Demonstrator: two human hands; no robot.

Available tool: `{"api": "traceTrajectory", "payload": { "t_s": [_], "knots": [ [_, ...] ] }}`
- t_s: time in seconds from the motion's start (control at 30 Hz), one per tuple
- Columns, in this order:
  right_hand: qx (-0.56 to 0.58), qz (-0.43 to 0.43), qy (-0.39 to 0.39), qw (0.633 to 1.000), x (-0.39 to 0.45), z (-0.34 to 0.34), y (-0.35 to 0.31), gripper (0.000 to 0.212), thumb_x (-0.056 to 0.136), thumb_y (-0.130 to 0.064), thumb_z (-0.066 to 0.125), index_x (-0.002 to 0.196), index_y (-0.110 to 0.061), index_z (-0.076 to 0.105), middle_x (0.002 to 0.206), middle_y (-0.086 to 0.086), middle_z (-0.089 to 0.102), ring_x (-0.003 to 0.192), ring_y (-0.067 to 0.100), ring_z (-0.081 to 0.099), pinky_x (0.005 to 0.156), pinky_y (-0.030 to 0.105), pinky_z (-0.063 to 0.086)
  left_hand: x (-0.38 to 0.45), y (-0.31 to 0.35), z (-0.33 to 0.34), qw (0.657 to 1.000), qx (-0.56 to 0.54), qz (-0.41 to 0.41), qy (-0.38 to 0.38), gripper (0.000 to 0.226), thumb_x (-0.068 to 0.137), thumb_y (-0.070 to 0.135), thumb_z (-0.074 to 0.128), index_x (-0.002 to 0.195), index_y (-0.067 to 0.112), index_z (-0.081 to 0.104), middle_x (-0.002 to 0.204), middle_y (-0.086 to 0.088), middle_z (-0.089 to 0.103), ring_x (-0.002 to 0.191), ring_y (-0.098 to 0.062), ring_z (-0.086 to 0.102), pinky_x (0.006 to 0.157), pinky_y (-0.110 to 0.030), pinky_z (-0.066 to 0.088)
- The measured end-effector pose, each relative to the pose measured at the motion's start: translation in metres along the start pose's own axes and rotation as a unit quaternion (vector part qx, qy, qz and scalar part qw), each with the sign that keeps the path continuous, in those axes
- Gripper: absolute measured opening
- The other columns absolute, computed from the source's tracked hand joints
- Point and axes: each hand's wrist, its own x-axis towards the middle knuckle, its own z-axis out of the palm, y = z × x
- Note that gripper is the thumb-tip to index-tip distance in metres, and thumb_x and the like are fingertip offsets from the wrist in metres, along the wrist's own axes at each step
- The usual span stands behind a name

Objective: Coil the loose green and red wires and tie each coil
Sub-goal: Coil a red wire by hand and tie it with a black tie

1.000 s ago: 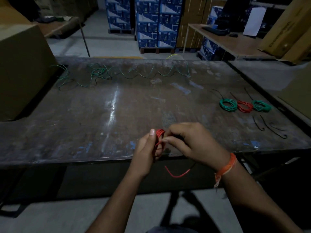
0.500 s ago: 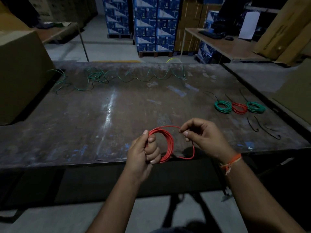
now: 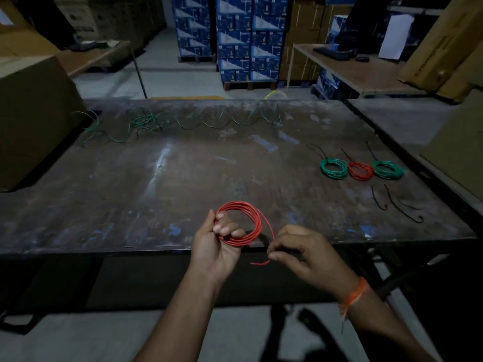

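Writing on blue boxes [image 3: 251,40] unreadable

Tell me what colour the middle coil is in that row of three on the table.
Red, between two green coils; the head view shows it.

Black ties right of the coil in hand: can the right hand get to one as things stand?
Probably yes. The black ties lie loose on the bare table, nothing between them and the right hand. But that hand pinches the red wire tail, so it must let go first.
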Motion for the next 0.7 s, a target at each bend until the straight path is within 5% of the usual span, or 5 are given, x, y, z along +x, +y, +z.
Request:
{"api": "traceTrajectory", "payload": {
  "t_s": [0.17, 0.4, 0.53, 0.7],
  "knots": [
    [0.060, 0.002, 0.000, 0.998, -0.030, -0.025, 0.012, 0.015, 0.086, -0.019, 0.080, 0.100, -0.020, 0.075, 0.094, -0.007, 0.063, 0.078, 0.012, 0.064, 0.069, 0.025, 0.052, -0.004, -0.047, 0.015, 1.000, -0.001, 0.017, 0.024, 0.042, 0.106, 0.032, 0.037, 0.075, 0.011, 0.055, 0.067, 0.001, 0.056, 0.062, -0.012, 0.061, 0.059, -0.026, 0.056],
    [0.055, -0.030, 0.078, 0.995, -0.060, -0.054, 0.026, 0.006, 0.088, -0.019, 0.079, 0.088, -0.017, 0.074, 0.088, -0.005, 0.058, 0.084, 0.011, 0.061, 0.072, 0.026, 0.049, -0.017, -0.109, 0.040, 1.000, 0.003, 0.000, 0.020, 0.043, 0.106, 0.034, 0.037, 0.080, 0.005, 0.056, 0.068, -0.008, 0.067, 0.063, -0.019, 0.072, 0.053, -0.030, 0.060],
    [0.053, -0.022, 0.083, 0.995, -0.076, -0.063, 0.038, 0.009, 0.088, -0.021, 0.078, 0.083, -0.017, 0.072, 0.087, -0.005, 0.056, 0.084, 0.013, 0.060, 0.072, 0.030, 0.049, -0.014, -0.136, 0.036, 0.999, 0.040, 0.026, 0.021, 0.039, 0.106, 0.034, 0.037, 0.085, 0.008, 0.057, 0.079, -0.007, 0.067, 0.074, -0.019, 0.073, 0.070, -0.032, 0.061],
    [0.033, 0.004, 0.113, 0.993, -0.081, -0.072, 0.046, 0.008, 0.086, -0.020, 0.075, 0.080, -0.018, 0.070, 0.082, -0.004, 0.054, 0.079, 0.011, 0.057, 0.068, 0.033, 0.049, -0.006, -0.159, 0.046, 0.996, 0.075, 0.043, 0.012, 0.035, 0.105, 0.034, 0.037, 0.087, 0.010, 0.055, 0.083, -0.006, 0.067, 0.079, -0.019, 0.071, 0.073, -0.032, 0.060]
  ]
}}
